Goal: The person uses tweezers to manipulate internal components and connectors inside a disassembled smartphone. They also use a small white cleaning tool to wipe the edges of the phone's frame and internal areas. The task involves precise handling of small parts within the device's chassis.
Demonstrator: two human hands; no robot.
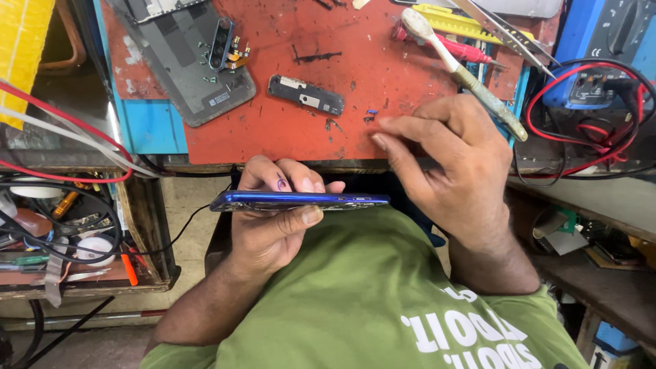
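A single head-worn camera looks steeply down from close above. It faces the bench (383,75) edge ahead, with the wearer's own chest filling the lower frame.

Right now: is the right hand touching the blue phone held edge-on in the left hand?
Apart. The head view shows the right hand above the blue phone, a gap between them; the left hand alone grips it.

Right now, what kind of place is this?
Probably a phone repair bench. The left hand holds a blue phone edge-on, a removed grey back cover lies on the red mat, and a blue multimeter sits nearby.
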